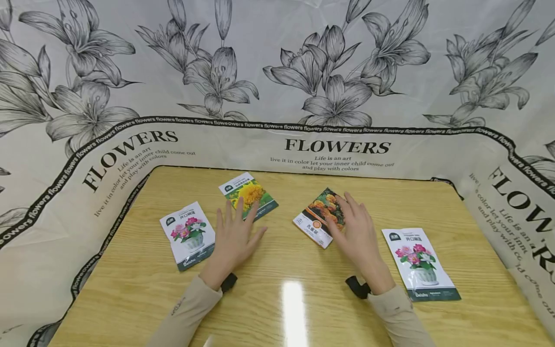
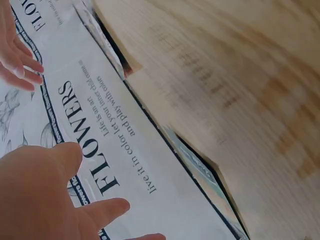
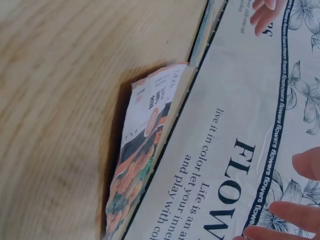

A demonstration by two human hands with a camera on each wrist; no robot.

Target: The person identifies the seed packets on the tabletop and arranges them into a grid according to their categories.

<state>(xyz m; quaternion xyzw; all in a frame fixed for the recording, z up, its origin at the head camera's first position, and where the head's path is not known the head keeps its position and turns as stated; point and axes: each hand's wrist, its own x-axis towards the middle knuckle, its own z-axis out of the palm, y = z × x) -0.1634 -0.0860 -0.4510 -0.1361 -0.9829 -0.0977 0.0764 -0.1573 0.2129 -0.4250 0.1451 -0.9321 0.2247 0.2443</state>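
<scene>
My left hand [image 1: 233,237] hovers with spread fingers beside the seed packet with a yellow flower [image 1: 251,194], its fingertips overlapping the packet's lower edge in the head view. Over the right side of an orange marigold seed packet [image 1: 315,230] is my right hand [image 1: 359,236], fingers extended. In the right wrist view this marigold packet [image 3: 145,130] lies on the table, apart from the fingers [image 3: 295,215]. Neither hand holds anything. A pink-flower seed packet [image 1: 189,235] lies left of my left hand; a matching packet [image 1: 420,270] lies right of my right hand.
The wooden table [image 1: 269,255] has a bright light reflection near its front. White cloth [image 1: 243,144] printed with flowers and lettering rises behind the table and on both sides. A black strap [image 1: 358,287] shows at the right wrist, another [image 1: 229,282] at the left.
</scene>
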